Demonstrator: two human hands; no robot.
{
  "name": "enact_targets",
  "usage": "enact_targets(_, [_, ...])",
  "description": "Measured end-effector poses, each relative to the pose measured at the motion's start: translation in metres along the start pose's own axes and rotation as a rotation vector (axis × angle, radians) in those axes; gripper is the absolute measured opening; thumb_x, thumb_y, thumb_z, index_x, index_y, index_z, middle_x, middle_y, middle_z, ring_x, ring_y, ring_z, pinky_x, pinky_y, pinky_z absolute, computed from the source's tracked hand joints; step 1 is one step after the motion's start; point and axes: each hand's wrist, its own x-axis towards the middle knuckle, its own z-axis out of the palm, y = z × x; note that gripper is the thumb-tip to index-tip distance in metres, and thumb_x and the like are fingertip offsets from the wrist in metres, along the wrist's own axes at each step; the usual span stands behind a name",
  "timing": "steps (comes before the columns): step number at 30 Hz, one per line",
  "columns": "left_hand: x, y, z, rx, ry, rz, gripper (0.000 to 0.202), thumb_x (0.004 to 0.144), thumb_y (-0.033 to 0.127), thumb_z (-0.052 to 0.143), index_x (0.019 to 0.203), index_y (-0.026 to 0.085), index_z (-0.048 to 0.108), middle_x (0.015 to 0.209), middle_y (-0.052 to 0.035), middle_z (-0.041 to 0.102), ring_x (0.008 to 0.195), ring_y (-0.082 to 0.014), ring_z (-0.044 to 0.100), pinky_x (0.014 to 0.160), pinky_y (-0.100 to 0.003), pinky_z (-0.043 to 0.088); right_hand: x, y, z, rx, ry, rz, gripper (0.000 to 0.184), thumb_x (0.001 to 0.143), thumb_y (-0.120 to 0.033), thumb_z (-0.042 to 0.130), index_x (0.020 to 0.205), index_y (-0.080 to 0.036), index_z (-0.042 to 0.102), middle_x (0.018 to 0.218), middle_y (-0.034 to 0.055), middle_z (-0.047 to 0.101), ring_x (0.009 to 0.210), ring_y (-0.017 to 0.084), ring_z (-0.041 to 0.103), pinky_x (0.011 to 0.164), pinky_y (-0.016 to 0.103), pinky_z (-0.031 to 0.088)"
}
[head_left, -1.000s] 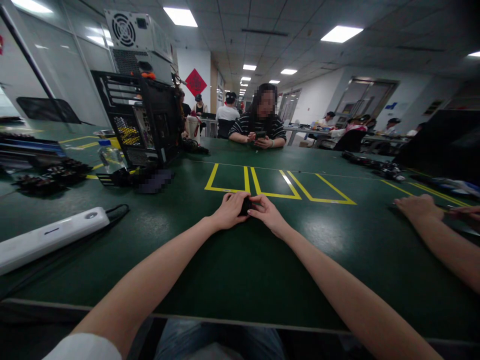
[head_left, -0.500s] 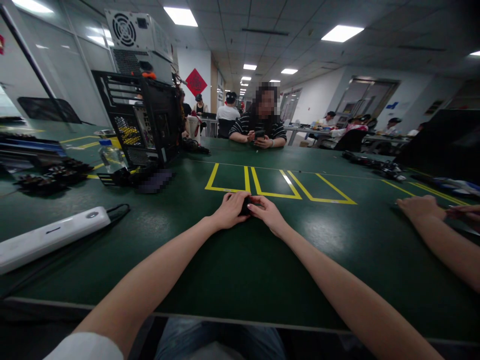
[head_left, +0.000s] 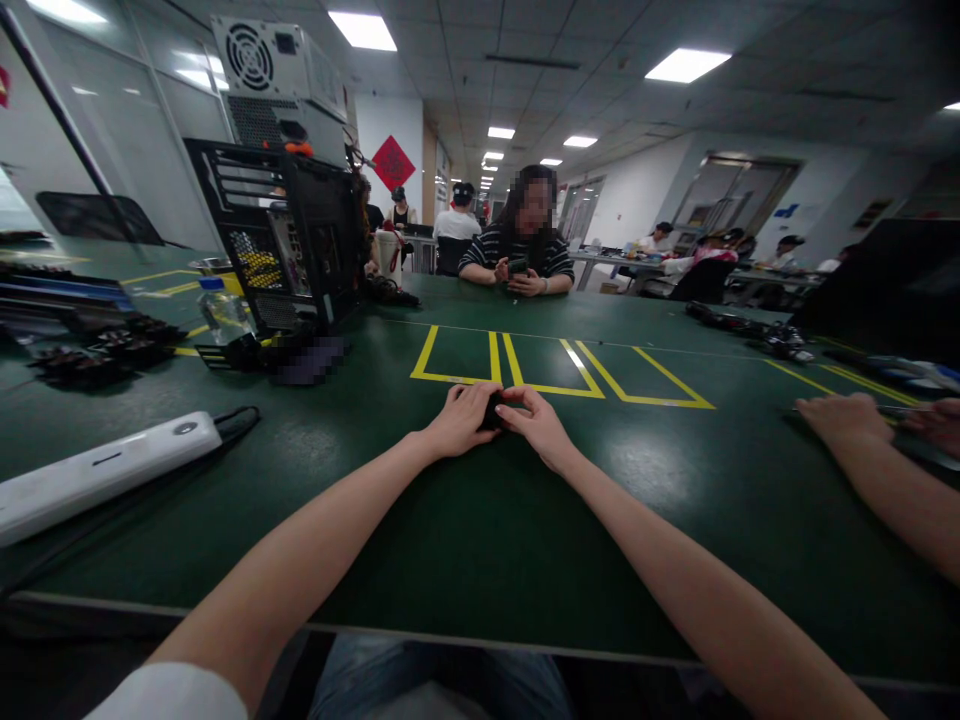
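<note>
My left hand (head_left: 459, 420) and my right hand (head_left: 538, 424) meet on the green table (head_left: 480, 540), just in front of the yellow taped boxes (head_left: 525, 365). Both hands are closed around a small black object (head_left: 493, 411) held between them. Only a sliver of it shows between the fingers, so I cannot make out what it is. Both forearms stretch out over the table from its near edge.
A white power strip (head_left: 97, 472) with a black cable lies at the left. An open black computer case (head_left: 289, 240) with a power supply on top stands at the back left, beside a water bottle (head_left: 221, 310). Another person's hand (head_left: 844, 417) rests at the right. A seated person (head_left: 525, 250) faces me.
My hands stay closed on the small black object with only slight finger movement. The other person's hand at the right has shifted a little.
</note>
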Motion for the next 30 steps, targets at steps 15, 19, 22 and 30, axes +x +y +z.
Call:
enact_targets(15, [-0.0002, 0.0008, -0.0028, -0.001, -0.021, 0.000, 0.055, 0.070, 0.027, 0.054, 0.115, 0.020, 0.025, 0.115, -0.0088, 0.042, 0.108, -0.0225, 0.039, 0.090, -0.041, 0.025, -0.0019, -0.0036, -0.0008, 0.026, -0.030, -0.046, 0.025, 0.064, -0.029, 0.060, 0.087, -0.022, 0.053, 0.095, 0.0001, 0.055, 0.089, 0.015, 0.055, 0.083, 0.032, 0.042])
enact_targets(19, [0.0001, 0.0014, -0.0029, -0.009, -0.028, -0.008, 0.054, 0.069, 0.027, 0.054, 0.115, 0.020, 0.025, 0.114, -0.0088, 0.042, 0.107, -0.0227, 0.039, 0.090, -0.041, 0.025, -0.0008, -0.0040, 0.0002, 0.014, -0.005, -0.032, 0.027, 0.062, -0.029, 0.061, 0.086, -0.021, 0.053, 0.094, 0.0004, 0.055, 0.087, 0.015, 0.055, 0.082, 0.033, 0.043])
enact_targets(22, [-0.0001, 0.0012, -0.0023, -0.010, -0.025, -0.014, 0.055, 0.069, 0.026, 0.055, 0.115, 0.020, 0.026, 0.114, -0.0090, 0.042, 0.108, -0.0230, 0.039, 0.091, -0.042, 0.025, -0.0003, -0.0043, -0.0002, 0.021, -0.001, -0.020, 0.032, 0.062, -0.028, 0.062, 0.091, -0.022, 0.052, 0.097, 0.0012, 0.054, 0.089, 0.015, 0.055, 0.082, 0.033, 0.043])
enact_targets(30, [-0.0006, 0.0005, -0.0019, 0.001, -0.024, -0.014, 0.056, 0.069, 0.027, 0.055, 0.115, 0.019, 0.026, 0.115, -0.0092, 0.042, 0.108, -0.0227, 0.039, 0.090, -0.041, 0.025, 0.0012, -0.0005, -0.0016, 0.085, -0.048, 0.043, 0.029, 0.062, -0.028, 0.062, 0.087, -0.020, 0.052, 0.095, 0.0018, 0.057, 0.089, 0.015, 0.054, 0.083, 0.034, 0.041])
